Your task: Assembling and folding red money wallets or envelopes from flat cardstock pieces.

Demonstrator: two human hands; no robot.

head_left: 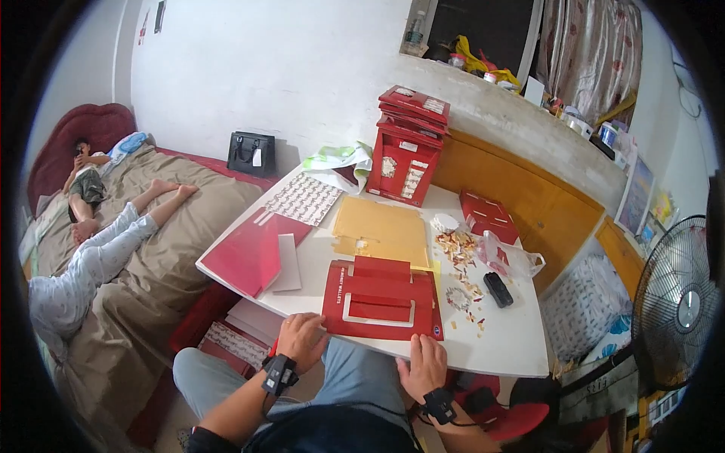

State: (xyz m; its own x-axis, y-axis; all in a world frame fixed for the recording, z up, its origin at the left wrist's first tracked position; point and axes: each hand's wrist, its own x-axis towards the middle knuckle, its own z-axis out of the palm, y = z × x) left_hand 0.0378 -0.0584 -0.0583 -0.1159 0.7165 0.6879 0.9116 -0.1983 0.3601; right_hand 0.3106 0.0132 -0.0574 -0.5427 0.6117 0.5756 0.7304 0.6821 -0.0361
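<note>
A flat red printed cardboard piece point(381, 329), with raised flaps and a white-edged rectangular slot, lies at the table's front edge. My left hand point(303, 338) is at its lower left corner, fingers loosely bent and touching or nearly touching it. My right hand point(424, 370) rests by the lower right corner, fingers stretched over the table edge and thumb apart. Behind the red piece lies a tan board point(381, 226). Red sheets point(243, 253) and a folded white card point(288, 264) lie to the left, near a patterned sheet point(303, 198).
Small coloured paper scraps point(458, 249), a black oblong object point(498, 290) and a clear plastic bag point(513, 255) occupy the table's right side. Red boxes point(408, 158) are stacked at the back. A fan point(683, 302) stands far right; two people lie on the bed point(166, 226) at left.
</note>
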